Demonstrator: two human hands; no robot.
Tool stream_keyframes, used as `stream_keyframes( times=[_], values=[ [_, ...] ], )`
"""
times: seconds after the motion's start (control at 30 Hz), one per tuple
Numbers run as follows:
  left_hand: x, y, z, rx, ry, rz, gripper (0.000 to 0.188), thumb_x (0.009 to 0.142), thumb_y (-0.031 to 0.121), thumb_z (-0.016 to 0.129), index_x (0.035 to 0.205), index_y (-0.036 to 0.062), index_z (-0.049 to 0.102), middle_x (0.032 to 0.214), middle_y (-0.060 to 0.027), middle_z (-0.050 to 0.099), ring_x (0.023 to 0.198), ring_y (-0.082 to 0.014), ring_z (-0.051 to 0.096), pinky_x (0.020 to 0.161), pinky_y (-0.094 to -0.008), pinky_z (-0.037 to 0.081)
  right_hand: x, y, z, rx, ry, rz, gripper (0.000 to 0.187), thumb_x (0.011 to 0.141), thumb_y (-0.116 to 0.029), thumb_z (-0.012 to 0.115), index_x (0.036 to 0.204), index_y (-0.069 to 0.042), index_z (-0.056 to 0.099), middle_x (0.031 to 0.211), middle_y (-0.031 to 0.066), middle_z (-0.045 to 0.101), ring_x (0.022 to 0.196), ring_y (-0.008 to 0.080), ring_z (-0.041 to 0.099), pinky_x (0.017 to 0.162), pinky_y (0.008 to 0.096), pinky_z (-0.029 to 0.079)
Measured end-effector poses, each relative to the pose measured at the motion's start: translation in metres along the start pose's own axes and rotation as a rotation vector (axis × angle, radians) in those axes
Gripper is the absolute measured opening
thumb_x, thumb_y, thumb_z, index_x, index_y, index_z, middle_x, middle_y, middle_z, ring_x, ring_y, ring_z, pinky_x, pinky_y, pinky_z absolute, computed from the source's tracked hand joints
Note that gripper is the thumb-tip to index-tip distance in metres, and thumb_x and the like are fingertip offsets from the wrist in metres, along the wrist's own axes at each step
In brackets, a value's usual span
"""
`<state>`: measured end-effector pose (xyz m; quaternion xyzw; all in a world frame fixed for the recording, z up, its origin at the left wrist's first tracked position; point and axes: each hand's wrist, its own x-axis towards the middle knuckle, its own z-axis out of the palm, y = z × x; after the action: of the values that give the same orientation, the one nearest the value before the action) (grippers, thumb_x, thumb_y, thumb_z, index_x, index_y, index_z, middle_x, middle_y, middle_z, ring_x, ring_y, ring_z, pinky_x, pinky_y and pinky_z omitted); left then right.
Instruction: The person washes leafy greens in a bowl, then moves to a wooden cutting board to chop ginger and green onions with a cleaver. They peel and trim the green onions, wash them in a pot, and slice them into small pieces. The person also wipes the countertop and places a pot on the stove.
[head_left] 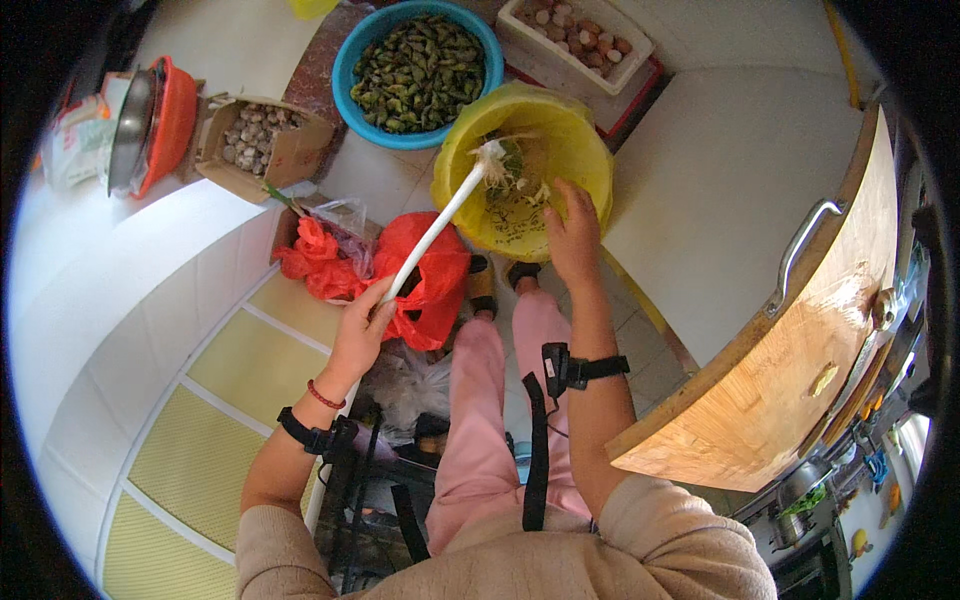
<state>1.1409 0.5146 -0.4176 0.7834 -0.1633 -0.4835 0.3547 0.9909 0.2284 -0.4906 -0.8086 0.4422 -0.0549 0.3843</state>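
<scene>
My left hand point(367, 318) is closed round a long white leek point(432, 235). Its root end, with a tuft of pale roots, hangs over a yellow bin point(596, 150). From the hand the stalk runs back beneath my left forearm, where part of it is hidden. At the bin's near right rim is my right hand point(572, 238), its fingers stretched out and apart, with nothing seen in them. Inside the bin lie vegetable scraps point(518, 190), some pale and some green, apparently below the root tuft.
Behind the bin stand a blue basin point(342, 75) of green-brown shellfish and a white foam box point(628, 72) of round brownish items. A cardboard box point(292, 158) and red plastic bags point(425, 262) lie left. A wooden board point(730, 420) with a metal handle point(800, 255) juts in at right.
</scene>
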Motion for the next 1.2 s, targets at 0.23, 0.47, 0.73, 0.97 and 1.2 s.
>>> stream_keyframes(
  times=[0.23,0.47,0.73,0.97,1.2],
  values=[
    [0.036,0.030,-0.005,0.264,0.090,0.319,0.034,0.090,0.003,0.061,0.123,0.0067,0.063,0.085,-0.0128,0.059,0.078,-0.0301,0.057,0.071,-0.0374,0.045,0.013,-0.039,-0.034,-0.066,0.141,-0.419,0.051,0.089,-0.019,0.065,0.136,-0.006,0.051,0.132,0.0183,0.054,0.122,0.0389,0.047,0.105,0.0492,0.035],
    [0.045,0.060,-0.040,0.769,0.268,0.587,0.029,0.088,0.010,0.060,0.115,0.0166,0.069,0.085,-0.0061,0.056,0.082,-0.0251,0.055,0.074,-0.0388,0.037,0.006,-0.049,-0.055,-0.307,-0.203,-0.267,0.038,0.084,-0.032,0.071,0.111,-0.006,0.061,0.099,0.0143,0.066,0.098,0.0391,0.059,0.083,0.0511,0.044],
    [0.020,0.101,-0.043,0.772,-0.038,0.575,0.028,0.088,0.013,0.061,0.114,0.0049,0.060,0.099,-0.0125,0.061,0.098,-0.0327,0.058,0.089,-0.0440,0.043,-0.051,-0.074,-0.057,0.075,-0.326,-0.066,0.033,0.093,-0.031,0.064,0.086,0.000,0.053,0.080,0.0246,0.058,0.074,0.0460,0.056,0.065,0.0513,0.043],
    [0.016,0.135,0.021,0.455,-0.164,0.644,0.018,0.091,0.021,0.060,0.097,0.0040,0.056,0.091,-0.0168,0.063,0.087,-0.0375,0.062,0.072,-0.0462,0.051,-0.073,-0.119,-0.065,0.190,-0.259,-0.249,0.030,0.095,-0.028,0.061,0.084,-0.001,0.053,0.077,0.0239,0.056,0.072,0.0457,0.054,0.062,0.0480,0.042],
    [0.005,0.135,0.017,0.378,-0.100,0.653,0.018,0.089,0.020,0.062,0.095,0.0039,0.057,0.089,-0.0153,0.063,0.086,-0.0370,0.062,0.070,-0.0449,0.050,-0.076,-0.128,-0.074,0.466,-0.396,0.019,0.040,0.101,-0.031,0.050,0.077,-0.001,0.059,0.063,0.0149,0.052,0.059,0.0227,0.053,0.062,0.0407,0.044]
  ],
)
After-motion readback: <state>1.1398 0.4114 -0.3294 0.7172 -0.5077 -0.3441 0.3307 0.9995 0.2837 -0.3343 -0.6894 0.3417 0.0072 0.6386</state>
